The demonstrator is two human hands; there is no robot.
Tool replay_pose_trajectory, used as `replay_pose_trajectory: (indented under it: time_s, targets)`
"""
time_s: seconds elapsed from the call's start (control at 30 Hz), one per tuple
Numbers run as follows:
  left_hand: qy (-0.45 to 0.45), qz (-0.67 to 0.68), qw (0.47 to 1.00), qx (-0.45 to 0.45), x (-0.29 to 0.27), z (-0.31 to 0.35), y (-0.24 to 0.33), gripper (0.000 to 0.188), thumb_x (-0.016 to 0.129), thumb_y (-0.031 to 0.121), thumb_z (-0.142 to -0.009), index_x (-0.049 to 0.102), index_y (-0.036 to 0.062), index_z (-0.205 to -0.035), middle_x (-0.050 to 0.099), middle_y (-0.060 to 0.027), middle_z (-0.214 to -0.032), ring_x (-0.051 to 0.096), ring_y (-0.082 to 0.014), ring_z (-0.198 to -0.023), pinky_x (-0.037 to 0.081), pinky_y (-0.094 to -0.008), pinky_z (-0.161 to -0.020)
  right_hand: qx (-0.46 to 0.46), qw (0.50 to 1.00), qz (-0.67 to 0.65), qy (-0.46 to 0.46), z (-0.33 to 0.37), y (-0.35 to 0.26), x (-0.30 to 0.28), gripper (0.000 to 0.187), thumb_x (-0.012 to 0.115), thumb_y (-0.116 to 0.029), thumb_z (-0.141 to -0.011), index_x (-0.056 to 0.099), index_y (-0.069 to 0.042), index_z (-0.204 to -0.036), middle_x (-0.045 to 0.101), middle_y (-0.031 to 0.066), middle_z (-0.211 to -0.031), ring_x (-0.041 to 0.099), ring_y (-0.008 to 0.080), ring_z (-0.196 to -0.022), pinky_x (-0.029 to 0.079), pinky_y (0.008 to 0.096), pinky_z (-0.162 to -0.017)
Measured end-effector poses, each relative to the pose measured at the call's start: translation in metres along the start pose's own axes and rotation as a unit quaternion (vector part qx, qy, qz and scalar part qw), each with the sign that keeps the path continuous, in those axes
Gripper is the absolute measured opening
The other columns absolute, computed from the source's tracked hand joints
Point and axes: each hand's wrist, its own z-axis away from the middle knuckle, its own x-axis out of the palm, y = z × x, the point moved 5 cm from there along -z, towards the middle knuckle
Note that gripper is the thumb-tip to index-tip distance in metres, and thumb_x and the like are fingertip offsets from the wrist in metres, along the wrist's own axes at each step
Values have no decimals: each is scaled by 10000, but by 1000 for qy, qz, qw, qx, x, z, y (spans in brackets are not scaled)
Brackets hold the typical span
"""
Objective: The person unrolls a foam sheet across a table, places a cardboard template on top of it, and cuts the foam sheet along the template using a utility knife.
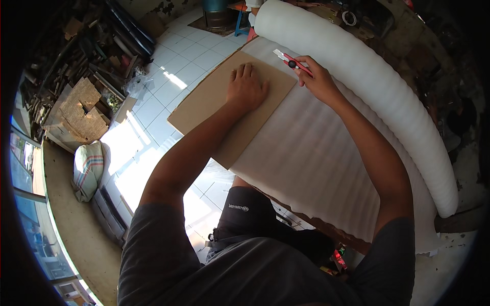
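My left hand (247,87) lies flat on a brown rectangular board (255,120), pressing near its far part with the fingers stretched out. The board rests on a sheet of white foam (316,153) spread over the table. In my right hand (317,80) is a red box cutter (297,63) with a black knob. Its blade shows and points to the far left, just above the foam beyond the board's right edge. Along the right of the table runs a thick roll of the same white foam (367,76).
Scrap wood (56,66) is piled at the far left beside a broken chipboard piece (84,109). A striped white sack (88,168) sits on the tiled floor (176,61) at left. Beyond the table stand a blue stool (241,24) and a drum (217,14).
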Motion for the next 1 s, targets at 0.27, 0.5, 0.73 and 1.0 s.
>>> replay_pose_trajectory:
  time_s: [0.27, 0.5, 0.73, 1.0]
  targets:
    - [-2, -9, 1000, -5, 4, 3, 0, 755, 426, 513, -1051, 417, -69, -1532, 384, -227, -1634, 301, -353, -1555, 234, -497, -1280, -122, 992, 25, -29, -104, 6, 71, 387, 637, -156, -1009, 632, -145, -1396, 756, 132, -1006, 713, 261, -854, 552, 392, -804]
    - [2, -15, 1000, 1, 6, 4, -1, 749, 402, 501, -1061, 398, -75, -1540, 377, -240, -1632, 305, -360, -1554, 229, -503, -1282, -151, 983, 101, -16, -122, 8, 79, 394, 631, -135, -986, 658, -161, -1378, 745, 164, -1126, 710, 368, -987, 549, 444, -886]
    - [-7, -14, 1000, 1, 5, 4, -1, 754, 389, 494, -1068, 361, -77, -1560, 356, -241, -1644, 283, -362, -1564, 225, -512, -1284, -175, 981, 82, -30, -128, 16, 81, 376, 632, -127, -985, 684, -173, -1354, 745, 166, -1128, 716, 361, -967, 553, 436, -878]
    - [-8, -25, 1000, 8, 5, 3, -1, 770, 400, 518, -1063, 375, -79, -1547, 371, -246, -1623, 304, -373, -1545, 232, -517, -1274, -150, 980, 112, -62, -129, 2, 81, 388, 633, -121, -993, 680, -188, -1372, 747, 174, -1132, 717, 357, -952, 552, 439, -867]
